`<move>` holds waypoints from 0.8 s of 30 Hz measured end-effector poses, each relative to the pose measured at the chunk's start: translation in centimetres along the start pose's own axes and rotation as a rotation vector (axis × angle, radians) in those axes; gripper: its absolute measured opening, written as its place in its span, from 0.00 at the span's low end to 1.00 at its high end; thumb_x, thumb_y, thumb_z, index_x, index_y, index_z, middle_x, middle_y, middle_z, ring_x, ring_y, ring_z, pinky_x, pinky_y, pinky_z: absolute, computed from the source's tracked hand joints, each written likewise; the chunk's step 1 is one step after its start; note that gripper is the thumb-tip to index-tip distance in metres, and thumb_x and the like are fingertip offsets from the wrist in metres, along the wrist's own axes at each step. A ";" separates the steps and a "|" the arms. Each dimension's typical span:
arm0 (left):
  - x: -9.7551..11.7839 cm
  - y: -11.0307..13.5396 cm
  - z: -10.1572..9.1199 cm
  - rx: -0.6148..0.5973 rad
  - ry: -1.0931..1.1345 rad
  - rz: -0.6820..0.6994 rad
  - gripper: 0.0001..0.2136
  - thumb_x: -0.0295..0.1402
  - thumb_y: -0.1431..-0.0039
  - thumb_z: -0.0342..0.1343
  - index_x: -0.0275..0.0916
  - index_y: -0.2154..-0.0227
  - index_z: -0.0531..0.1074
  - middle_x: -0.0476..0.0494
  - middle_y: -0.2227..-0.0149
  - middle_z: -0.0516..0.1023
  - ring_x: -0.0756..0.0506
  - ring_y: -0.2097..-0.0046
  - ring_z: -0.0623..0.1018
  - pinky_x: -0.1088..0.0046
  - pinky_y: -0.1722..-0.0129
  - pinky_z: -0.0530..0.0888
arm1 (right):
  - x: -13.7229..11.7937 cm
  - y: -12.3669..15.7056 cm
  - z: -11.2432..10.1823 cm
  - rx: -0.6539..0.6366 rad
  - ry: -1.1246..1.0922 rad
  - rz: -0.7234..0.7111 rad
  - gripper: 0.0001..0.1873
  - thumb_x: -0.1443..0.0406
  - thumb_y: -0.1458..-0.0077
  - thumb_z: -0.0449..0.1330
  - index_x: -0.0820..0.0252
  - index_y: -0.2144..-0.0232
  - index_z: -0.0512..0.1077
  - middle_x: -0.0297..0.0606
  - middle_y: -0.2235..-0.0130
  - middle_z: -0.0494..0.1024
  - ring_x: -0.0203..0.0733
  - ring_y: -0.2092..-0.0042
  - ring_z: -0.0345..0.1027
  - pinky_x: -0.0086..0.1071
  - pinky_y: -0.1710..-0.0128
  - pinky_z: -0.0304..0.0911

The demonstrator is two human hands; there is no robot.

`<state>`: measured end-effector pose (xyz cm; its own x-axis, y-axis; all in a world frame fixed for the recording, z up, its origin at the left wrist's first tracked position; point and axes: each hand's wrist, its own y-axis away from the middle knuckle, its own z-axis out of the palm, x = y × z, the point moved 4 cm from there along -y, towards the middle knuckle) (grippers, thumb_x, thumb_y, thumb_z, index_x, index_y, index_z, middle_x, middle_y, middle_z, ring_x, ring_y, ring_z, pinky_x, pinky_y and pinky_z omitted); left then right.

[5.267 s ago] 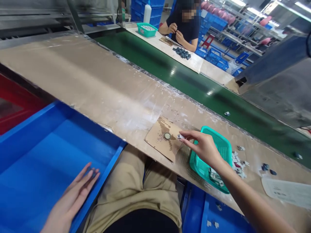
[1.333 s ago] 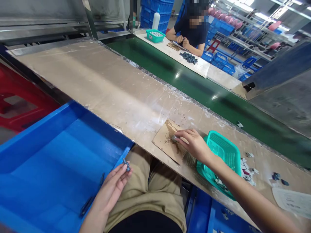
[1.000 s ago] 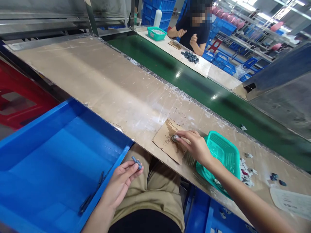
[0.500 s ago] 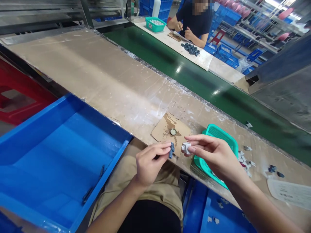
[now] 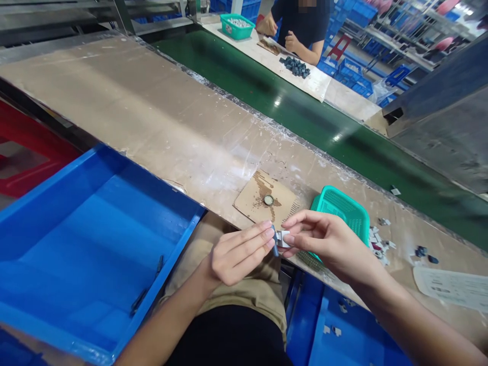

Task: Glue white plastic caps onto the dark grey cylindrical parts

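Between its fingertips my left hand (image 5: 240, 251) pinches a small dark blue-grey plastic part (image 5: 275, 244), mostly covered by the fingers. My right hand (image 5: 324, 236) grips a small white block-shaped plastic part (image 5: 282, 238) between thumb and fingers. The two parts meet end to end in front of me, above the table's near edge; whether one sits inside the other I cannot tell. Just beyond the hands lies a stained cardboard piece (image 5: 251, 195) with a bottle cap (image 5: 269, 200) on it. A green basket (image 5: 339, 203) stands behind my right hand, which partly hides it.
A large blue bin (image 5: 76, 244) is at my left, with dark strips inside. White parts (image 5: 377, 244), dark pieces (image 5: 421, 251) and a paper sheet (image 5: 453, 287) lie at the right. Past the table runs a green conveyor belt (image 5: 244, 91); a person (image 5: 301, 30) sits across it.
My hands have come together, bringing the blue-grey part and the white part into contact. My left fingers now cover more of the blue-grey part. The view has shifted slightly.
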<state>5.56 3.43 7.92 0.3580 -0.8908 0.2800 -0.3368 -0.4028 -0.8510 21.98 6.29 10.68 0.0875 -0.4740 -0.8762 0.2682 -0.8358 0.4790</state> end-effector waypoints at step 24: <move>-1.8 1.8 5.0 0.226 1.421 -1.501 0.06 0.27 0.58 0.68 0.33 0.76 0.77 0.46 0.73 0.80 0.46 0.69 0.80 0.75 0.66 0.80 | -1.5 1.6 -0.7 0.252 0.508 -0.422 0.10 0.63 0.51 0.65 0.57 0.67 0.68 0.36 0.67 0.78 0.39 0.64 0.75 0.28 0.65 0.72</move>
<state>8.67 5.36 3.66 -0.6142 0.4774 0.6284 -0.3605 -0.8781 0.3147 22.91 5.89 12.73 0.4783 0.0409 -0.8772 0.1524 -0.9876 0.0371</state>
